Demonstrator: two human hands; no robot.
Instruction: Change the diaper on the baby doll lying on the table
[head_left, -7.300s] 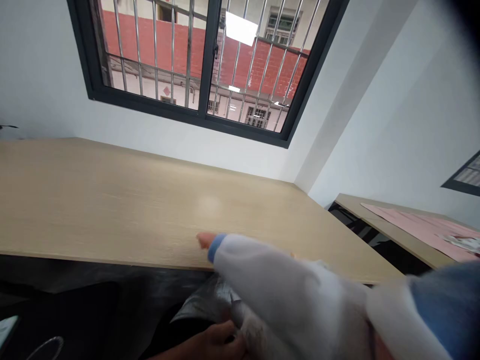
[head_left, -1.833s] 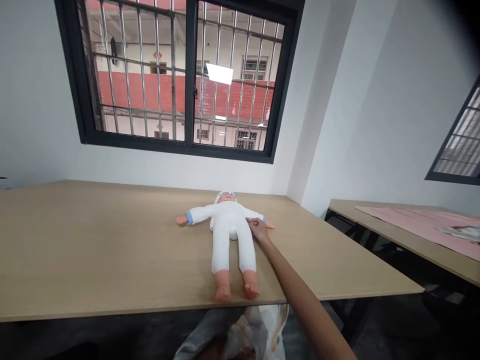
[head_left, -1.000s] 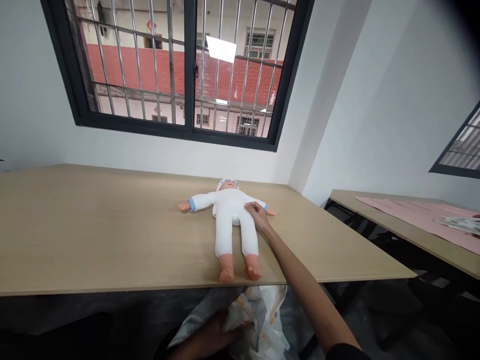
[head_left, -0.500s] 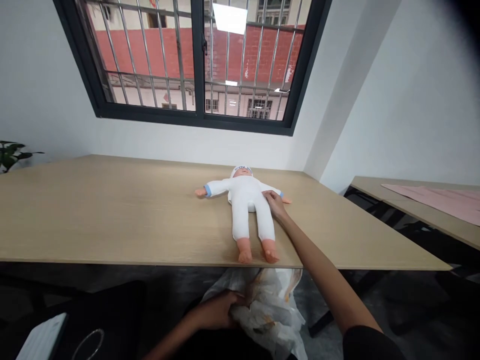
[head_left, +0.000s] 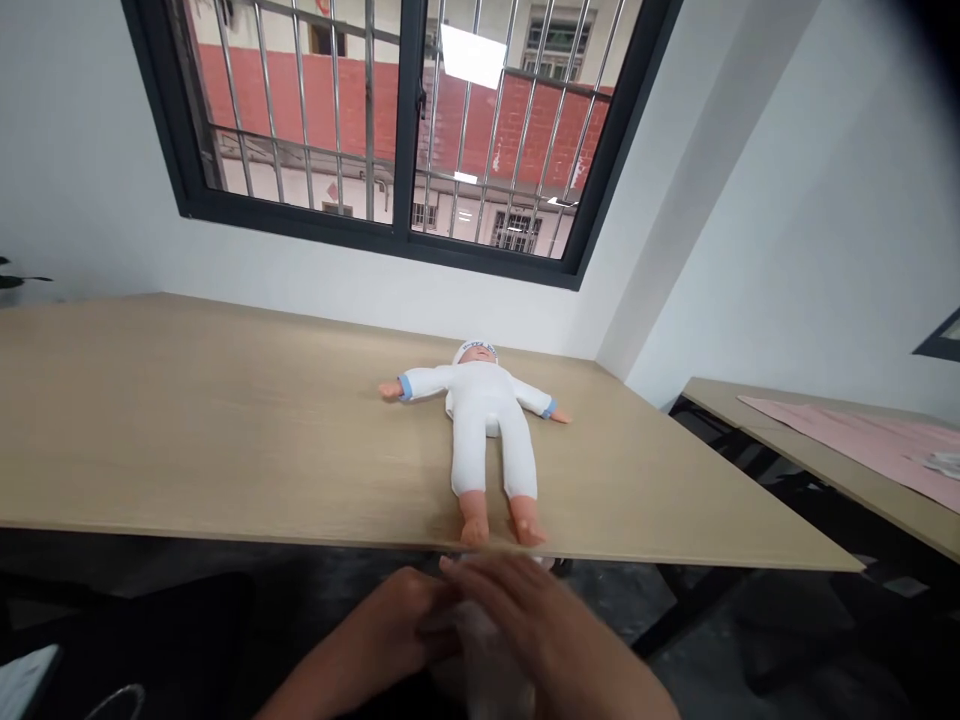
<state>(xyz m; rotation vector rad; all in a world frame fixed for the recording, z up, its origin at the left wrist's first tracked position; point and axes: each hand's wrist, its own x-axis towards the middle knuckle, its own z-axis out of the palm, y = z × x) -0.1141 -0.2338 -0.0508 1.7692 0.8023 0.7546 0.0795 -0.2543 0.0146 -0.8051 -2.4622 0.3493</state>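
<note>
A baby doll (head_left: 484, 400) in a white suit with blue cuffs and a white cap lies on its back on the wooden table (head_left: 262, 430), arms spread, feet at the front edge. Below that edge, my left hand (head_left: 409, 620) is closed on a translucent, crumpled plastic bag (head_left: 487, 660). My right hand (head_left: 525, 610) lies over the top of the bag, blurred by motion, its fingers pressed together against it. The palm side of the right hand is hidden. Neither hand touches the doll.
Behind the table is a wall with a barred window (head_left: 397, 240). At the right stands a second table (head_left: 705, 390) with a pink cloth (head_left: 840, 430). A white object (head_left: 26, 680) is at the lower left, and plant leaves show at the left edge.
My right hand has left the doll's side and come down to the bag beside my left hand. The bag is bunched closer to me. The view has tilted slightly.
</note>
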